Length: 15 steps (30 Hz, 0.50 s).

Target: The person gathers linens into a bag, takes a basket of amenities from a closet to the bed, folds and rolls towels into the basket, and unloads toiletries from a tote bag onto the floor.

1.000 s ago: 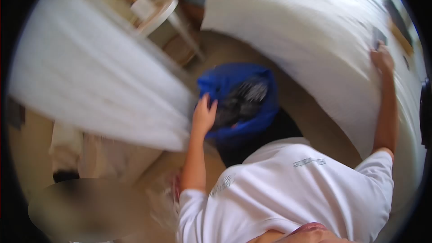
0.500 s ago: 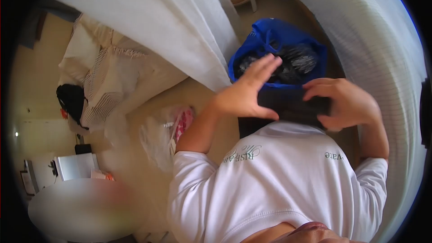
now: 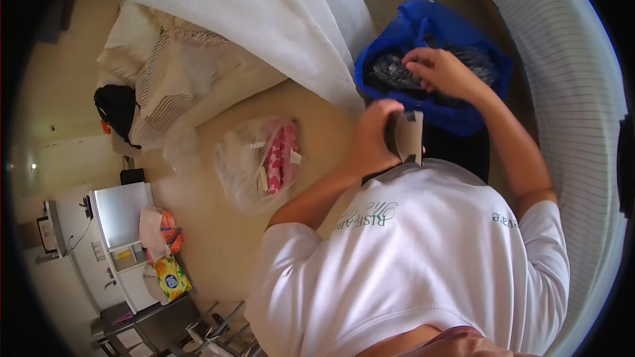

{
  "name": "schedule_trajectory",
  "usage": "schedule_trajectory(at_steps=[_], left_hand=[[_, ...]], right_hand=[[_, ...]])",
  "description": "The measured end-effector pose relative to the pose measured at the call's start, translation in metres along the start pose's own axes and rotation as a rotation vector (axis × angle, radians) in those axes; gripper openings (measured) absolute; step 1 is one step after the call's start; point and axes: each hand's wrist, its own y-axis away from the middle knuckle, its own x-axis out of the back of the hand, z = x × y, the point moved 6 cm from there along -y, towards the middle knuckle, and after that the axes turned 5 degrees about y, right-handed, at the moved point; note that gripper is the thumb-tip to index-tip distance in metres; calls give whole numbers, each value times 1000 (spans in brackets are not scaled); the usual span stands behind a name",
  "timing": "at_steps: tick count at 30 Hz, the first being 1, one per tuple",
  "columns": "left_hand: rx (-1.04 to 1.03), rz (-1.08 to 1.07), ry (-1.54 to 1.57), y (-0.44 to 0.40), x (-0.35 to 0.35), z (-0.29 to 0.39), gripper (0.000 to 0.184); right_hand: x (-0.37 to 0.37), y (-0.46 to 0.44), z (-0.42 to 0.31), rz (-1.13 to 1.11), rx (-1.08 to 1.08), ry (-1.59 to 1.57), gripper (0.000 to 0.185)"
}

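Note:
My left hand point(image 3: 377, 139) is wrapped round a small box point(image 3: 409, 137) in front of my chest; the box looks dark outside and pale inside. My right hand point(image 3: 443, 73) is over the blue bag point(image 3: 450, 118), with its fingers curled together; what they hold, if anything, is hidden. Dark, shiny crumpled plastic point(image 3: 393, 71) fills the bag, just beyond the box.
A clear plastic bag with a pink patterned item point(image 3: 281, 158) lies on the floor at left. Beyond it are a white curtain point(image 3: 264, 13), a fringed cloth point(image 3: 192, 79) and a black backpack point(image 3: 116, 114). A white-covered bed point(image 3: 575, 92) runs along the right.
My right hand came from the bed to near my left hand around a dark object, then moved over the bag. My left hand left the bag's rim and now holds the box. The view turned.

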Motion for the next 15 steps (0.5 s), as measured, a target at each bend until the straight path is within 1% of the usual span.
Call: schedule_trajectory(at_steps=[1,3,4,7,8,12,13,15], left_hand=[[-70,39,-97,-9,13,13,78],[-219,122,-291,-22,37,40,78],[-230,133,-315,-24,42,41,78],[-289,166,-393,-30,54,46,79],[-314,183,-420,-32,56,51,78],[-365,231,-436,-35,61,59,77],[-361,240,-420,-35,62,58,77],[-366,265,-436,-37,66,58,76]], right_hand=[[3,-12,5,32,43,138,26],[-11,-36,20,54,205,361,28],[-22,-44,25,67,288,476,30],[-48,-56,32,162,353,692,36],[-52,-64,40,123,256,724,32],[-48,-75,56,204,359,777,24],[-47,-73,54,231,439,698,24],[-42,-60,49,224,447,608,24]])
